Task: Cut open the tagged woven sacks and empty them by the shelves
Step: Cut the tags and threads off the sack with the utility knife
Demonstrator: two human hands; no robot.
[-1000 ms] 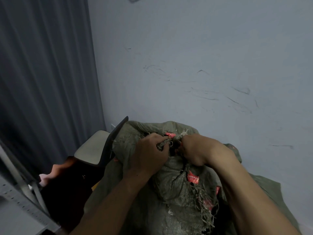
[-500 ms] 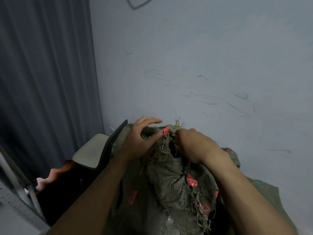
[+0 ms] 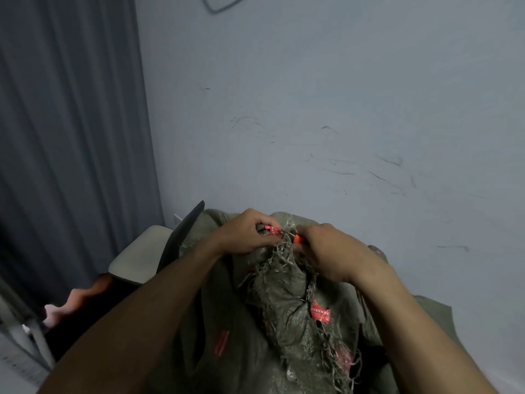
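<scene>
A grey-green woven sack [image 3: 284, 314] stands in front of me against the wall, its frayed neck bunched at the top. My left hand [image 3: 244, 237] grips the neck and pinches a red tag [image 3: 272, 230] there. My right hand [image 3: 332, 251] is curled round a small orange-handled tool [image 3: 297, 238] held against the frayed fibres beside the tag. The tool's blade is hidden. Another red tag [image 3: 321, 312] hangs lower on the sack. More grey-green sacks [image 3: 426, 314] lie behind and to the right.
A pale blue wall [image 3: 341, 109] rises directly behind the sacks. A dark curtain [image 3: 71, 137] hangs at left. A chair with a beige seat [image 3: 136, 263] and dark back [image 3: 181, 237] stands left of the sack. Metal shelf framing [image 3: 17, 351] shows at the lower left.
My left hand opened and reached over the sack's neck, then closed again on the red tag. The neck has been pulled up slightly. The right hand stayed at the fibres.
</scene>
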